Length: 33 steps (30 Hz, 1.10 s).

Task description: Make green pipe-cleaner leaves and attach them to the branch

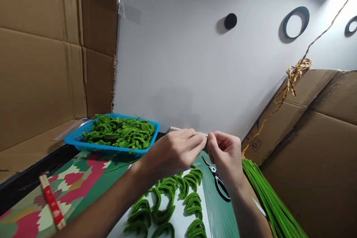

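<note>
My left hand (pixel 178 150) and my right hand (pixel 226 152) meet above the far end of a white sheet (pixel 178 227), fingertips pinched close together. A small dark bit shows between them, too hidden to name. Several bent, fuzzy green pipe-cleaner pieces (pixel 193 204) lie in clusters on the sheet below. Black-handled scissors (pixel 220 186) rest on the green mat (pixel 225 219), beside my right wrist. Beyond my left forearm stands a blue plastic basket (pixel 108 149) heaped with curled green pipe-cleaner pieces (pixel 122 130).
Long straight green pipe cleaners (pixel 270 200) lie bundled at right, against a cardboard box (pixel 315 148). Cardboard (pixel 41 55) walls the left side. A red-banded stick (pixel 52 202) lies on patterned paper (pixel 80 186). Twisted yellow-brown cord (pixel 297 70) hangs at right before the white wall (pixel 173 55).
</note>
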### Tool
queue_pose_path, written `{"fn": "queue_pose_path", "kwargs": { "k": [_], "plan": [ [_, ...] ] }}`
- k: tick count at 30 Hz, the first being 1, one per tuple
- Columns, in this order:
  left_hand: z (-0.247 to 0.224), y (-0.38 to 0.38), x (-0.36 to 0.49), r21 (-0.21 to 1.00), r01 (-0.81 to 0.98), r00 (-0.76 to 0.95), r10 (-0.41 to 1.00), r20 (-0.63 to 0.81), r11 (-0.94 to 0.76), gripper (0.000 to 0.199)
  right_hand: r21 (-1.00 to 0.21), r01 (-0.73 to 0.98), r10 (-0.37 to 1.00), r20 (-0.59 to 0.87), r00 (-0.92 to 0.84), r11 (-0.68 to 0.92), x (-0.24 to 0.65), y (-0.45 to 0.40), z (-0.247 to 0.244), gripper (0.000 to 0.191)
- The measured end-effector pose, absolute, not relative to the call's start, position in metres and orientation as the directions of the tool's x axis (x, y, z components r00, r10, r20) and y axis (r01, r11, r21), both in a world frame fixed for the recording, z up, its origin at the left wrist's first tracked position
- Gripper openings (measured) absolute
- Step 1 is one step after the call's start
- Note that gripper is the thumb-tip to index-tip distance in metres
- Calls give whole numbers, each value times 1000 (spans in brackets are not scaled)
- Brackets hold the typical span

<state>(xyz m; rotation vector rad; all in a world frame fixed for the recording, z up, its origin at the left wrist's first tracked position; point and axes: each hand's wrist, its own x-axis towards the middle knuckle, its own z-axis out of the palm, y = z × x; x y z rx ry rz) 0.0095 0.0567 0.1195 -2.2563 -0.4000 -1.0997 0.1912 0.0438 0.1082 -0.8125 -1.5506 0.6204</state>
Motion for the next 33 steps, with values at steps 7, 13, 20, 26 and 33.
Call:
{"fn": "queue_pose_path", "kwargs": {
  "k": [7,13,20,26,33],
  "plan": [
    [140,43,13,763,93,511,688,515,-640,35,-102,509,254,937,-238,855,208,47,106,26],
    [129,60,17,942,-222,683,649,334,-252,31,79,533,129,931,-342,842,214,51,109,20],
    [130,48,17,877,12,542,740,398,-480,27,-412,383,534,788,-305,827,216,46,120,34],
    [122,50,17,149,377,552,351,756,-914,19,-694,246,735,616,-285,677,212,45,127,41],
    [111,59,19,-191,488,502,95,860,-852,16,-635,266,687,692,-222,725,204,52,124,39]
  ]
}}
